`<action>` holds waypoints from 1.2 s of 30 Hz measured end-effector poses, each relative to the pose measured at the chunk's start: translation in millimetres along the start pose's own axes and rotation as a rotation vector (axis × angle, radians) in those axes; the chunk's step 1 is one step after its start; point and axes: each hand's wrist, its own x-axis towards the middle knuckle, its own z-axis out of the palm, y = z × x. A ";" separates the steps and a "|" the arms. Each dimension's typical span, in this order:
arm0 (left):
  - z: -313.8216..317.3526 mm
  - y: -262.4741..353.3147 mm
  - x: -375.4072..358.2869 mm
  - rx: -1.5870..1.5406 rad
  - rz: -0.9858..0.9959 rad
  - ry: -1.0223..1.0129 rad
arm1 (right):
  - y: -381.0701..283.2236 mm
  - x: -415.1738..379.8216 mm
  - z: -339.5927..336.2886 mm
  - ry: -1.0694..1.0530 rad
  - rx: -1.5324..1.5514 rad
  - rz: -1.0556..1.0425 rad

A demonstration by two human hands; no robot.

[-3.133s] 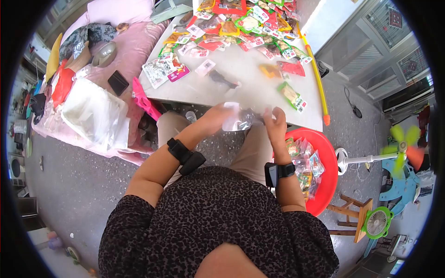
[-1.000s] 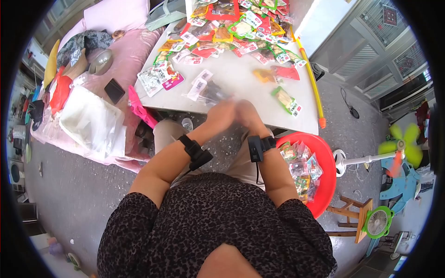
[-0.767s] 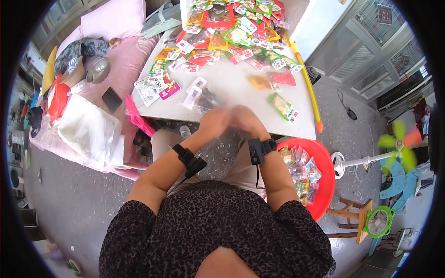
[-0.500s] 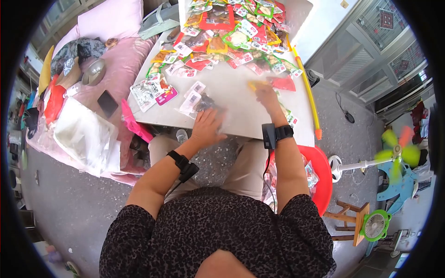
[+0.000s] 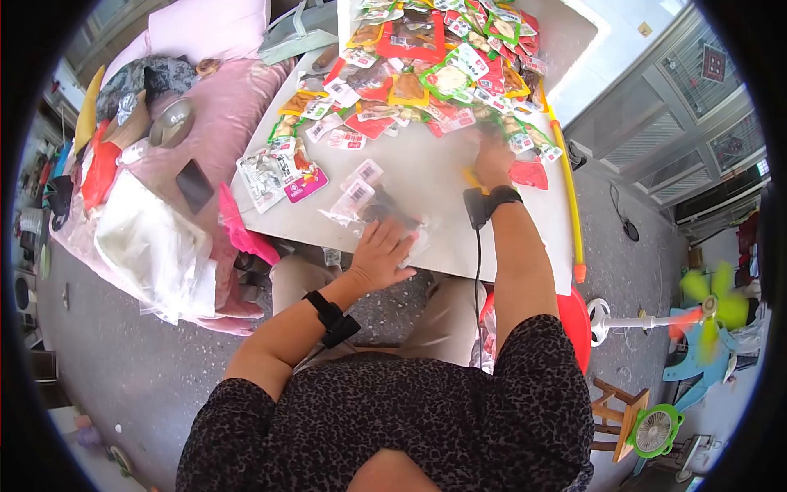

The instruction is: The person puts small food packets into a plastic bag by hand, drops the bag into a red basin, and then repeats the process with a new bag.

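My left hand [image 5: 382, 254] lies at the near edge of the white table [image 5: 443, 234], fingers spread and open. Its fingertips rest on clear plastic packets [image 5: 357, 195] with white barcode labels and something dark inside. My right hand [image 5: 493, 164] reaches over the table toward the pile of colourful food packets [image 5: 447, 78]; its fingers are smeared by motion. A yellow-edged packet [image 5: 470, 177] shows at the left side of that hand, and I cannot tell whether it is held. Right beside the hand lies a red packet [image 5: 529, 174].
Silver and pink packets [image 5: 280, 174] lie at the table's left. A yellow pole [image 5: 567, 197] runs along the right edge. Below stands a red tub [image 5: 574, 328]. A pink-covered bed [image 5: 238, 107] is on the left, with a phone [image 5: 194, 186] and white plastic bags [image 5: 152, 246].
My right hand has moved forward toward the pile, the yellow packet shifting with it. My left hand has come slightly right and nearer, onto the clear packets. The view has shifted slightly.
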 end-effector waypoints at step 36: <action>-37.4 73.7 12.0 -1.575 -0.845 -0.454 | 21.0 -251.5 -121.2 -0.268 1.703 0.065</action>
